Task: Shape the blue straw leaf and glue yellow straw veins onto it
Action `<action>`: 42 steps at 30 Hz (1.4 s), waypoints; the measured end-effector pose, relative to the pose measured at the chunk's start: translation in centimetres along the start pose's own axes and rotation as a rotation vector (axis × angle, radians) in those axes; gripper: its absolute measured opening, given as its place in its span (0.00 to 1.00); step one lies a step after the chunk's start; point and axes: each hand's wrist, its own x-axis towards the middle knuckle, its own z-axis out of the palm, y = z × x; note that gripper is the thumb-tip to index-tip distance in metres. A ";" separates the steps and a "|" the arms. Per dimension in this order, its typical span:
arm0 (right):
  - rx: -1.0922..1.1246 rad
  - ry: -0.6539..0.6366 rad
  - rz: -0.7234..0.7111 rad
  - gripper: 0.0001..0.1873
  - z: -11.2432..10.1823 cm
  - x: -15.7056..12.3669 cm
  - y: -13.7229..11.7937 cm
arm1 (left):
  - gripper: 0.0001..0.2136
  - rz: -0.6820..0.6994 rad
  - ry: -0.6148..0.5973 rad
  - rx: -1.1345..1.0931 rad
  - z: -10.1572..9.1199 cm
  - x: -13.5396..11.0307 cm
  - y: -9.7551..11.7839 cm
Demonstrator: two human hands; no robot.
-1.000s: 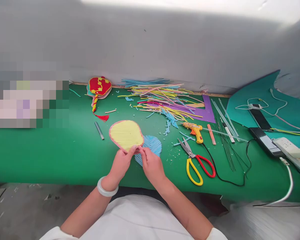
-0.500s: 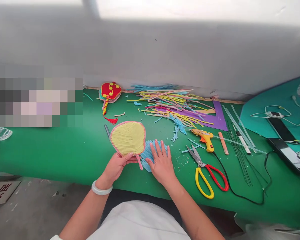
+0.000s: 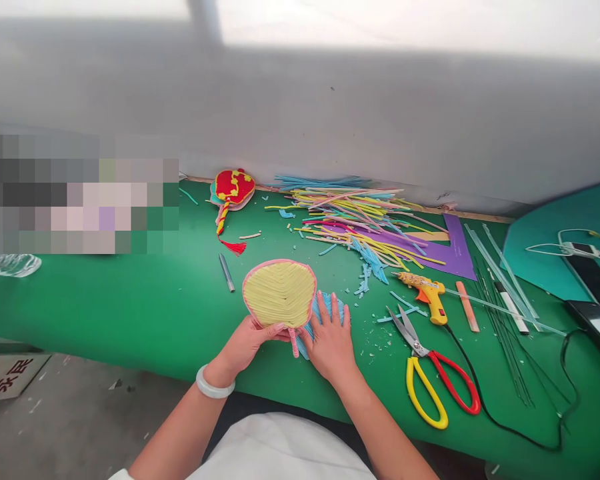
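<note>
My left hand (image 3: 255,340) holds a yellow fan (image 3: 280,293) with a pink edge by its lower rim, near the short pink handle. The thumb lies across the front; the other fingers go behind it. My right hand (image 3: 330,340) rests flat with spread fingers on a blue ribbed piece (image 3: 323,310) lying on the green table (image 3: 130,300). The fan overlaps the left part of this blue piece and hides some of it. To the right of my right hand lie open scissors (image 3: 423,357) with one yellow and one red handle.
A yellow glue gun (image 3: 430,297) with a black cord lies beyond the scissors. Colourful fuzzy sticks (image 3: 360,207) are heaped at the back, over a purple sheet (image 3: 463,247). A red fan with a tassel (image 3: 235,187) lies back left, and a grey pen (image 3: 227,273) nearer.
The view has shifted, so the table things appear farther right and slightly lower. The fan has turned a little and covers more of the blue piece. My right hand stays flat on that piece.
</note>
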 end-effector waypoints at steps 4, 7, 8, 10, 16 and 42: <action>-0.006 0.003 -0.008 0.31 0.0 0.0 0.1 | 0.11 0.004 -0.025 -0.011 0.2 0.1 0.1; -0.007 -0.012 -0.008 0.30 0.1 0.0 0.1 | 0.10 -0.005 -0.022 0.011 0.2 -0.1 0.2; -0.004 -0.016 -0.008 0.30 0.1 0.0 0.2 | 0.10 -0.007 -0.017 0.022 0.2 -0.2 0.2; 0.010 -0.020 -0.004 0.29 0.2 -0.1 0.2 | 0.10 -0.013 -0.006 0.041 0.3 -0.4 0.2; 0.172 0.064 0.032 0.30 -0.9 -0.2 0.4 | 0.12 -0.014 0.024 0.080 0.2 -1.3 0.3; 0.149 0.046 -0.199 0.28 -1.9 -5.3 -1.2 | 0.15 -0.097 0.374 0.189 -9.3 -7.1 2.9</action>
